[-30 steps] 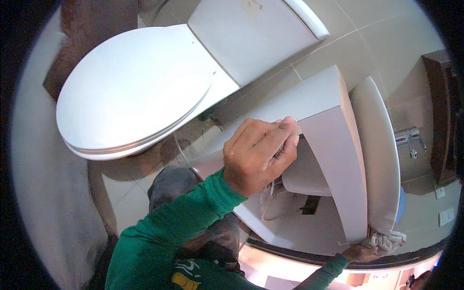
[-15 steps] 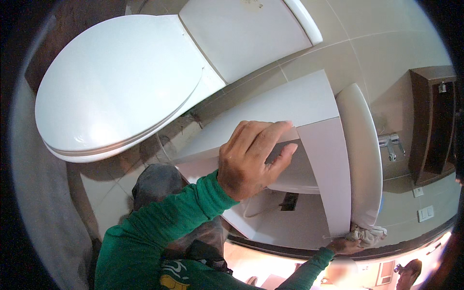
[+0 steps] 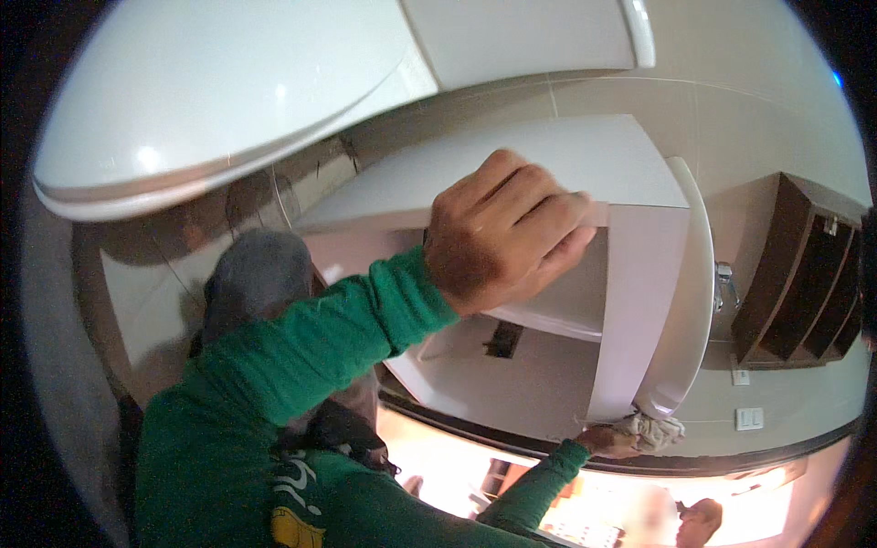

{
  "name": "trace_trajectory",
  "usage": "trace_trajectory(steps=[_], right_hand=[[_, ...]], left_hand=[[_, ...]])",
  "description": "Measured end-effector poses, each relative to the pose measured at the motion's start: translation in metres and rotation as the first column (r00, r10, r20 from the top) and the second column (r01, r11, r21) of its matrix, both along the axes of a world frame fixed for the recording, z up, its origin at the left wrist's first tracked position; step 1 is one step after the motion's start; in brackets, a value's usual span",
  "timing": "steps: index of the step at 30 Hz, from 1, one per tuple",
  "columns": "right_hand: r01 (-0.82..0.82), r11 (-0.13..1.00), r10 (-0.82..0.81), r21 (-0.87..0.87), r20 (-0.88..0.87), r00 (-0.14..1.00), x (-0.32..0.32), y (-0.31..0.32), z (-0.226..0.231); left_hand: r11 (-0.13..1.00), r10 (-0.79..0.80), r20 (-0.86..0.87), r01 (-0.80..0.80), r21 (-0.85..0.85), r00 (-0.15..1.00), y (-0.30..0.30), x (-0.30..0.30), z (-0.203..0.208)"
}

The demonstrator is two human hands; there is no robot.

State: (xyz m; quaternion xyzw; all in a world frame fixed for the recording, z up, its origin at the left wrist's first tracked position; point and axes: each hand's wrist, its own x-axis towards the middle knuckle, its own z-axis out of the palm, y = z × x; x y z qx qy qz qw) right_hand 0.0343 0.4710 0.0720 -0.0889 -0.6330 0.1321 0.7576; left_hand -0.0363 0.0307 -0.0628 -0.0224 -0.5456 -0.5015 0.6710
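Observation:
My left hand (image 3: 512, 239), in a green sleeve, is closed with its fingers curled toward the thumb. It is in front of the top front rail of a white open-fronted cabinet (image 3: 639, 283); whether the fingertips hold anything is hidden. At the lower right my right hand (image 3: 610, 443) grips a crumpled whitish cloth (image 3: 656, 433). The cloth lies against the end of the white basin (image 3: 681, 356), which sits along the cabinet's top. Inside the cabinet there is a dark rectangular patch (image 3: 502, 340) on the grey panel.
A white toilet (image 3: 228, 82) with its lid down stands at the upper left. Beyond the basin are a chrome faucet (image 3: 724, 285), a dark brown wall shelf (image 3: 804, 274) and a white switch plate (image 3: 749, 419). Part of a person (image 3: 699, 522) shows near the bottom edge.
My left hand's fingers, spread before, have closed, and it has come up along the cabinet rail. The view has shifted. My right hand still holds the cloth at the basin's end.

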Motion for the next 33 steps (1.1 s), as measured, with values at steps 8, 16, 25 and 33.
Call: trace_trajectory(steps=[8,16,25,33], right_hand=[[-0.218,0.974,0.220,0.059,-0.031,0.975,0.010,0.013,0.002],[-0.324,0.941,0.325,0.100,0.007,0.946,0.008,0.023,0.003],[-0.329,0.935,0.326,0.130,0.042,0.944,0.012,0.029,0.005],[-0.295,0.943,0.287,0.153,0.078,0.955,0.012,0.032,0.011]], left_hand=[[0.991,-0.017,-0.127,0.034,0.127,0.992,0.011,-0.016,-0.004],[0.936,0.017,-0.232,0.067,0.347,0.973,0.027,-0.022,0.001],[0.920,0.006,-0.230,0.084,0.383,0.973,0.034,-0.023,0.002],[0.903,0.096,-0.108,-0.042,0.427,0.990,0.041,-0.025,0.009]])
